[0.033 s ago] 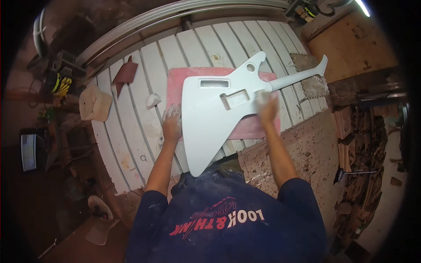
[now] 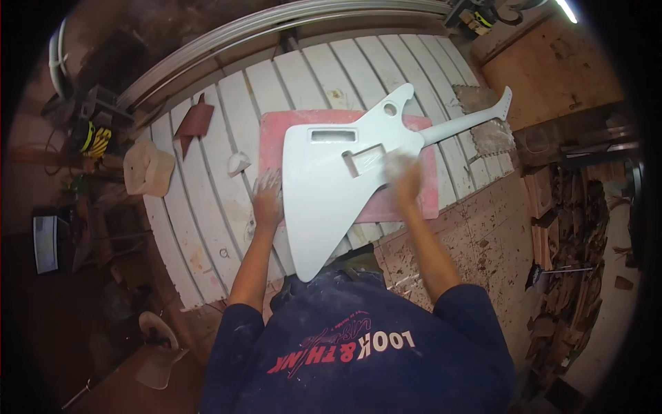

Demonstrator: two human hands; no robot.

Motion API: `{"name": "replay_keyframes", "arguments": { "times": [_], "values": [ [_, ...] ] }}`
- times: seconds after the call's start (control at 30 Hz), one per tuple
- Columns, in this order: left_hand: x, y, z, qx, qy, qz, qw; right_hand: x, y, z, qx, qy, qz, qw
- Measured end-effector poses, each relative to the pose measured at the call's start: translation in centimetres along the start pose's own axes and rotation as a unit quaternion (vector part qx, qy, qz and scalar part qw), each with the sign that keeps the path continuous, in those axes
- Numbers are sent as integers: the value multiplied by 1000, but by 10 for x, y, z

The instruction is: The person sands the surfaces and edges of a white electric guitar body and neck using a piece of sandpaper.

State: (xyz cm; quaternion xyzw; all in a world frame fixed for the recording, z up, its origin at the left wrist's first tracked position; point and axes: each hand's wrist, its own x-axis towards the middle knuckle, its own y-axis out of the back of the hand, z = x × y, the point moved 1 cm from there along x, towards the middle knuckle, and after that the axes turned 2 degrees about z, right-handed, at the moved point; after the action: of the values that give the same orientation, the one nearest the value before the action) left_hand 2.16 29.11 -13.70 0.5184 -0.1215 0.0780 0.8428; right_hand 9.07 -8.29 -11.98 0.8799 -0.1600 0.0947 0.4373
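A white, angular electric guitar body [image 2: 321,183] with its neck attached lies on a pink mat [image 2: 272,127], with rectangular cavities and a round hole in its face. Its neck [image 2: 462,124] points to the right and ends in a curved headstock. My left hand [image 2: 267,196], dusty white, rests beside the body's left edge with its fingers stretched out on the mat's border. Over the body's lower right edge, near the middle cavity, is my right hand [image 2: 403,179]. Motion smears its whitish fingers, and I cannot make out whether anything is under them.
The slatted white bench [image 2: 200,241] holds a folded reddish-brown sheet [image 2: 194,124], a crumpled white piece [image 2: 238,163] and a beige cap [image 2: 148,168] at its left edge. Metal rails [image 2: 276,27] run behind it. Wood pieces [image 2: 569,269] are stacked at the right.
My right hand has moved slightly left along the guitar body toward the middle cavity. My left hand stays at the body's left edge.
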Motion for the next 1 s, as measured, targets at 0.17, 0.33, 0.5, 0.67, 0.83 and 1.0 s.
{"name": "replay_keyframes", "arguments": {
  "times": [0.17,0.33,0.5,0.67,0.83,1.0],
  "values": [
    [-9,-1,-9,10,4,-7,1000,-112,9,-112,39,234,-217,947],
    [-9,-3,-12,-28,111,-23,993,48,18,4,105,-9,-57,993],
    [8,6,7,-216,233,24,948,160,74,81,-97,6,71,993],
    [-17,-12,112,14,212,-9,977,72,92,135,-88,-57,76,992],
    [-21,-29,192,176,215,-129,952,-8,81,132,-61,-107,-70,990],
    [22,-59,232,152,125,-159,967,-13,81,133,-99,-31,-64,993]
  ]
}}
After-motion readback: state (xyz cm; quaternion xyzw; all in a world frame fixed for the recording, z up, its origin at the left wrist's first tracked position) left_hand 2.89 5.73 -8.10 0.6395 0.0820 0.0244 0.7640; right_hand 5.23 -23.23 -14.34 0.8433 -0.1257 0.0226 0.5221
